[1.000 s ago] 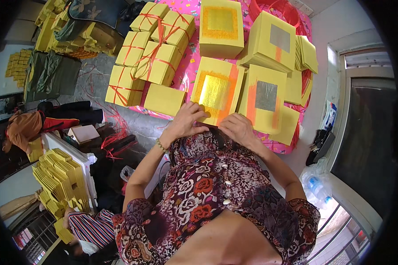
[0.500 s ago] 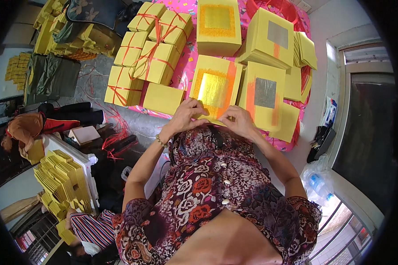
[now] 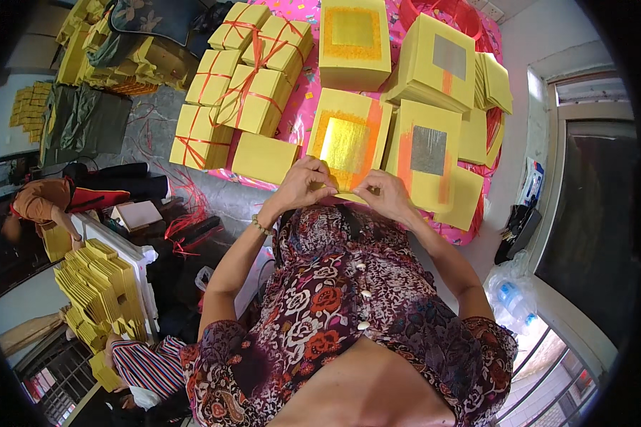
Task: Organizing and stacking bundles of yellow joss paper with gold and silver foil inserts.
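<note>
A yellow paper sheet with a shiny gold square and orange print [image 3: 344, 142] lies on top of a stack in front of me. My left hand [image 3: 306, 183] pinches its near edge at the left, fingers closed. Close beside it, my right hand [image 3: 383, 192] pinches the same near edge at the right. The edge between the fingertips looks folded or lifted a little; my fingers partly hide it. To the right lies a stack of yellow paper with a silver square [image 3: 428, 151]. A plain yellow stack [image 3: 265, 159] sits left of my left hand.
Yellow bundles tied with red ribbon [image 3: 253, 99] stand at the left on the pink tablecloth [image 3: 300, 107]. Farther back are more printed stacks [image 3: 353, 32] and a red basket [image 3: 470, 18]. Two co-workers [image 3: 44, 203] are at the left beside piled yellow paper [image 3: 100, 285].
My hands stay at the sheet's near edge, with the fingers shifted slightly. At the left, a co-worker's arm has reached toward the piled yellow paper.
</note>
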Demonstrator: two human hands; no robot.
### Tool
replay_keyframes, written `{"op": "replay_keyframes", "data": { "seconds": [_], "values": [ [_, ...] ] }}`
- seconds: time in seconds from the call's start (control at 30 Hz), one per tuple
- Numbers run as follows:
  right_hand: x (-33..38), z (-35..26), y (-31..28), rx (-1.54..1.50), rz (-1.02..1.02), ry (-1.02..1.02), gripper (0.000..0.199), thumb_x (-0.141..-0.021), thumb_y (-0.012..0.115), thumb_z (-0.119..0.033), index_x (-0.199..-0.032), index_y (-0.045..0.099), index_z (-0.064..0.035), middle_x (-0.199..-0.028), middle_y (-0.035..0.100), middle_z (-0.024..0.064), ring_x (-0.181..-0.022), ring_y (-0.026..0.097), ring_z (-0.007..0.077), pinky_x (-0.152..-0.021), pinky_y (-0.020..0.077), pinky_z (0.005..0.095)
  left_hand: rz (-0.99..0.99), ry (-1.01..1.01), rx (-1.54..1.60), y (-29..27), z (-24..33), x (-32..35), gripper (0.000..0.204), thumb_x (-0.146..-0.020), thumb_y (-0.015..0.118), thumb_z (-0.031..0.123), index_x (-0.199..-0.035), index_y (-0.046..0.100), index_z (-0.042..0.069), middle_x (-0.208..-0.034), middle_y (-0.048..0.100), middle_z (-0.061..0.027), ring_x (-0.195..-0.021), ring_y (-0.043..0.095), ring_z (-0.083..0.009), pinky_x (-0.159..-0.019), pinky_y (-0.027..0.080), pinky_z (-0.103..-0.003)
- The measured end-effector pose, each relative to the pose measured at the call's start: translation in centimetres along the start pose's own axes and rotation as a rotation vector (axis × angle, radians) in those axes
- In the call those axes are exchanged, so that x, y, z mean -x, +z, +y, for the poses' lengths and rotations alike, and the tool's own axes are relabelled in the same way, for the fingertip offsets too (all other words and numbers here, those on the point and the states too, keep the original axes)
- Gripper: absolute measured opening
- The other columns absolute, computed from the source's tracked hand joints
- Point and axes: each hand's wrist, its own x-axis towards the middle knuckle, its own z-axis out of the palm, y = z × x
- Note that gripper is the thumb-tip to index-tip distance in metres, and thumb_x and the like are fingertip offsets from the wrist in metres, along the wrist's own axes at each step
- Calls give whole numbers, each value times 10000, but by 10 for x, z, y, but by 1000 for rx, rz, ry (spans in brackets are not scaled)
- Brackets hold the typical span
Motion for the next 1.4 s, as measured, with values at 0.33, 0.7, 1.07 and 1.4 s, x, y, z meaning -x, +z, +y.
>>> {"op": "replay_keyframes", "data": {
  "seconds": [0.33, 0.7, 1.07, 1.4],
  "values": [
    [-2, -1, 0, 0, 10, -20, 161, -853, 745, -186, -820, 709, -32, -749, 614, 78, -690, 608, 203, -624, 480, 329, -12, -10, 2, -1, -1, -3, 181, -758, 825, 239, -864, 773, 101, -916, 652, -34, -921, 567, -237, -813, 463, -358],
    [-14, -14, -21, -47, 181, -48, 181, -905, 684, -177, -852, 644, -8, -785, 598, 116, -716, 622, 283, -645, 477, 382, 338, 193, -293, 7, 47, 5, 437, -774, 744, 165, -1206, 675, 160, -1233, 548, -125, -1155, 506, -349, -983, 426, -453],
    [-104, 25, -65, -48, 374, 66, 269, -940, 656, -255, -928, 657, 13, -844, 655, 128, -747, 632, 223, -677, 488, 356, 160, 103, -513, 32, 26, -47, 694, -902, 658, 396, -1518, 399, 206, -1555, 278, -248, -1425, 257, -469, -1152, 272, -561],
    [-153, 29, -56, 261, 296, -102, 247, -992, 504, -151, -1156, 633, -18, -1063, 635, 179, -1019, 606, 373, -882, 485, 456, 116, 51, -491, 30, 13, -75, 713, -923, 602, 468, -1536, 364, 190, -1559, 258, -275, -1437, 229, -481, -1166, 220, -576]
  ]
}}
